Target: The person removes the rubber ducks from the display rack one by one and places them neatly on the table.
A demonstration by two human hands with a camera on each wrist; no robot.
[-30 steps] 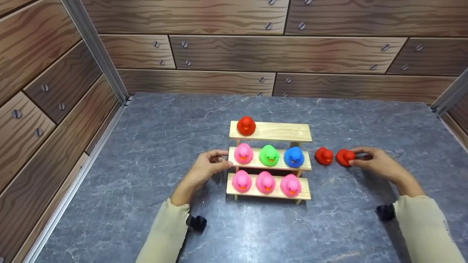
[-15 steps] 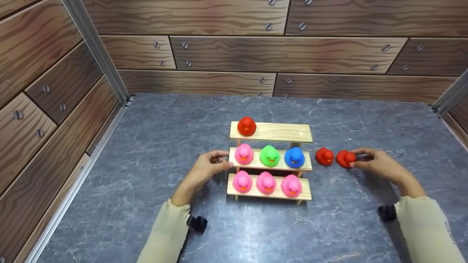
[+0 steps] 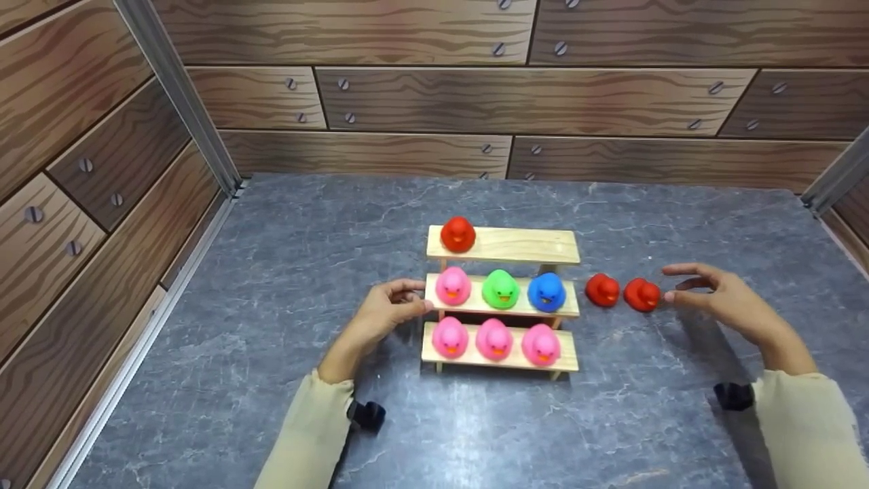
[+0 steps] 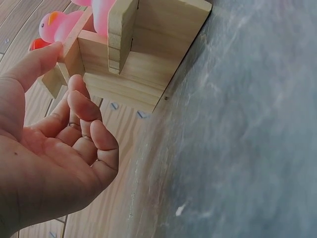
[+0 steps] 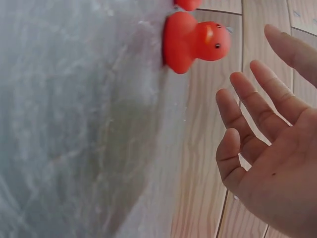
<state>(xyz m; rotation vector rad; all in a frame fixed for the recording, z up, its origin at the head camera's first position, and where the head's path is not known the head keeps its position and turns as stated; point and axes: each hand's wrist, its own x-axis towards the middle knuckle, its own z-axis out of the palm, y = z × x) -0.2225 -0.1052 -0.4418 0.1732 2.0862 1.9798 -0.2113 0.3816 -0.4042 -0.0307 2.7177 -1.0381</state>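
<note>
Now we see the right hand (image 3: 736,305) with fingers apart, the nearest red duck (image 3: 641,295) released and standing free just beyond them, while the left hand (image 3: 373,319) pinches the rack (image 3: 526,246).

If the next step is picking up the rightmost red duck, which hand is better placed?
Right, I judge. The right hand is close beside the rightmost red duck and holds nothing. The left hand is farther, at the left end of the wooden rack.
</note>
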